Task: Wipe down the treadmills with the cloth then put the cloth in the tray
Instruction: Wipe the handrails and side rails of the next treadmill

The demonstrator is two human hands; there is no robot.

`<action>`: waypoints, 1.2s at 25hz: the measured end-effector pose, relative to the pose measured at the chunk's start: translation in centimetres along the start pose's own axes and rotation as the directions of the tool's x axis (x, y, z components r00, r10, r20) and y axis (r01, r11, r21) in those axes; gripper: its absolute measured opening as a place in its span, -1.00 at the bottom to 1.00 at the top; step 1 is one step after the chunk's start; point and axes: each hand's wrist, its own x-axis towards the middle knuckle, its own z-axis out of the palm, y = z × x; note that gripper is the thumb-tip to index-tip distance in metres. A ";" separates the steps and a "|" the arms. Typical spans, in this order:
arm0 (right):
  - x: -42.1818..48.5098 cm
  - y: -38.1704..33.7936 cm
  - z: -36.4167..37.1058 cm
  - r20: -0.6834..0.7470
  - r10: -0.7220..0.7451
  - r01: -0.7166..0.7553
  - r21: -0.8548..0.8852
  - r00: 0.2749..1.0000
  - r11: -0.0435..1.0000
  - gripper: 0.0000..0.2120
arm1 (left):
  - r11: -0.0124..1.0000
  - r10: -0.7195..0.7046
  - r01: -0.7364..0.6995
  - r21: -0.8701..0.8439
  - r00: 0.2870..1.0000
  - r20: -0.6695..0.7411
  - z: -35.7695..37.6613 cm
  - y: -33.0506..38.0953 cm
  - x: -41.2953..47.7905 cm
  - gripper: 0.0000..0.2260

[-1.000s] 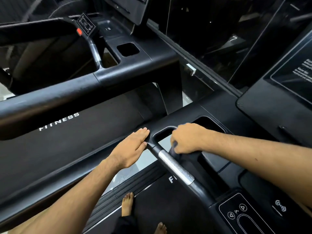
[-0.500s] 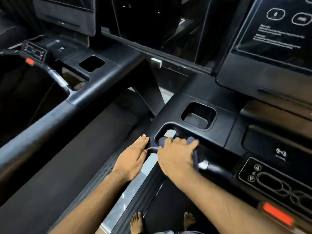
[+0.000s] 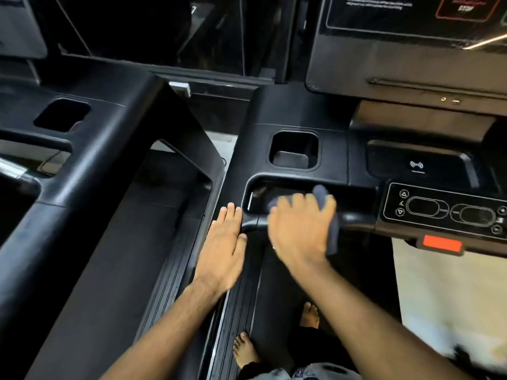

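So from my feed: 2 machines in shot. The treadmill [image 3: 288, 111] I'm standing on fills the middle and right, and the neighbour treadmill [image 3: 109, 149] runs along the left, its side arm close beside mine with a narrow gap between them. The big display [image 3: 411, 50] sits top right. Under it there's a phone shelf [image 3: 417, 165] with a wireless mark, then the button panel [image 3: 444, 212], then a square cup pocket [image 3: 295, 152] left of the shelf. The front grip bar [image 3: 252, 223] crosses just below that pocket, and an orange-red tab [image 3: 441, 244] sticks out under the panel. 2 bare feet [image 3: 245, 352] are down on the deck.

The left hand [image 3: 223, 250] lies flat on my machine's side arm, fingers straight and together, tips just beside the bar's left end, holding nothing.

The right hand [image 3: 299, 229] is a bit blurred, fingers curled down over the bar with the cloth [image 3: 333, 231] bunched under them. The dark grey cloth pokes up past the knuckles and hangs off the right side of the hand, so it's on the bar, not in any pocket.
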 end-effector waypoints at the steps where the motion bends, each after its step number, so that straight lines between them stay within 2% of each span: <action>1: -0.9 -2.0 0.5 -0.007 -0.068 0.068 0.013 0.998 0.998 -0.78 | 1.000 0.011 -0.011 -0.005 1.000 0.011 0.0 -0.1 0.0 -0.47; 3: -1.6 -2.5 1.5 -0.046 -0.230 0.231 0.020 0.972 0.973 -0.74 | 1.000 0.026 -0.026 -0.005 0.999 0.025 0.0 -0.4 0.0 -0.43; 4: -1.1 -0.6 1.5 -0.049 -0.247 0.247 0.009 0.968 0.969 -0.74 | 1.000 0.029 -0.029 0.000 0.999 0.030 -0.1 -0.4 0.0 -0.40; 5: -0.6 1.9 1.5 -0.087 -0.169 0.168 -0.018 0.982 0.986 -0.75 | 0.999 0.033 -0.033 0.006 0.999 0.037 -0.1 -0.4 0.0 -0.38; 6: -0.4 3.4 1.1 -0.111 -0.019 0.017 -0.018 0.994 1.000 -0.77 | 0.999 0.035 -0.035 0.007 0.999 0.039 -0.1 -0.4 0.0 -0.37; 7: -0.4 4.0 0.9 -0.129 0.121 -0.116 0.046 0.984 0.992 -0.79 | 0.999 0.031 -0.031 0.006 0.999 0.034 0.0 -0.4 0.1 -0.38; 8: -0.7 3.2 0.8 -0.104 0.192 -0.177 0.142 0.976 0.974 -0.80 | 1.000 0.027 -0.028 0.010 0.999 0.032 -0.1 -0.4 0.1 -0.38; 9: -1.1 1.3 0.9 -0.081 0.136 -0.119 0.190 0.987 0.975 -0.81 | 0.999 0.033 -0.033 0.019 0.999 0.036 0.0 -0.4 0.1 -0.37; 11: -1.8 0.9 1.8 -0.112 -0.148 0.156 0.063 0.983 0.986 -0.75 | 0.998 0.049 -0.051 0.035 0.998 0.040 0.0 -0.3 0.0 -0.34; 12: -1.7 2.5 1.8 -0.103 -0.186 0.187 -0.003 0.977 0.982 -0.74 | 0.998 0.048 -0.050 0.034 0.998 0.046 -0.1 -0.3 -0.1 -0.34; 13: -1.4 4.5 1.5 -0.127 -0.093 0.087 -0.053 0.988 0.995 -0.75 | 0.999 0.045 -0.047 0.028 0.998 0.052 -0.1 -0.3 0.0 -0.35; 15: -1.2 5.7 0.7 -0.216 0.200 -0.205 0.003 0.956 0.979 -0.77 | 0.999 0.039 -0.040 0.021 0.998 0.044 -0.1 -0.3 0.1 -0.35; 16: -1.5 4.9 0.7 -0.188 0.256 -0.255 0.027 0.948 0.966 -0.76 | 0.999 0.042 -0.044 0.032 0.998 0.046 -0.1 -0.3 0.1 -0.34; 17: -2.0 3.4 1.2 -0.149 0.167 -0.165 0.026 0.975 0.986 -0.73 | 0.998 0.049 -0.051 0.045 0.997 0.053 -0.1 -0.3 0.1 -0.34; 18: -2.7 2.5 1.8 -0.154 -0.013 0.013 -0.004 0.988 1.000 -0.67 | 0.997 0.055 -0.058 0.053 0.997 0.058 -0.1 -0.3 0.1 -0.34; 19: -3.1 3.3 2.5 -0.147 -0.171 0.167 -0.039 0.974 0.985 -0.57 | 0.997 0.059 -0.062 0.055 0.996 0.063 -0.2 -0.4 0.1 -0.34; 20: -3.2 5.3 2.6 -0.139 -0.258 0.249 -0.083 0.956 0.965 -0.47 | 0.997 0.059 -0.063 0.054 0.996 0.070 -0.3 -0.4 0.1 -0.34; 23: -3.3 11.8 2.1 -0.167 -0.310 0.254 -0.288 0.936 0.923 -0.24 | 0.996 0.065 -0.069 0.057 0.995 0.072 -0.4 -0.4 0.2 -0.35; 24: -3.8 13.2 2.1 -0.146 -0.382 0.315 -0.344 0.913 0.885 -0.21 | 0.996 0.066 -0.070 0.061 0.995 0.076 -0.4 -0.4 0.1 -0.35; 25: -4.3 14.5 2.0 -0.114 -0.514 0.432 -0.408 0.850 0.804 -0.21 | 0.995 0.066 -0.071 0.064 0.995 0.076 -0.4 -0.4 0.1 -0.35; 26: -4.3 16.0 1.5 -0.029 -0.660 0.567 -0.483 0.751 0.667 -0.23 | 0.995 0.070 -0.076 0.070 0.995 0.077 -0.4 -0.4 0.1 -0.35; 28: -2.8 18.3 0.0 0.229 -0.838 0.760 -0.581 0.495 0.291 -0.28 | 0.992 0.078 -0.084 0.090 0.994 0.071 -0.4 -0.4 0.0 -0.36; 29: -1.6 18.1 -0.6 0.361 -0.858 0.789 -0.609 0.366 0.080 -0.29 | 0.992 0.078 -0.084 0.097 0.995 0.066 -0.4 -0.4 0.0 -0.36; 30: -0.6 16.8 -0.8 0.438 -0.854 0.773 -0.631 0.280 -0.071 -0.30 | 0.992 0.075 -0.081 0.094 0.995 0.063 -0.4 -0.3 -0.1 -0.37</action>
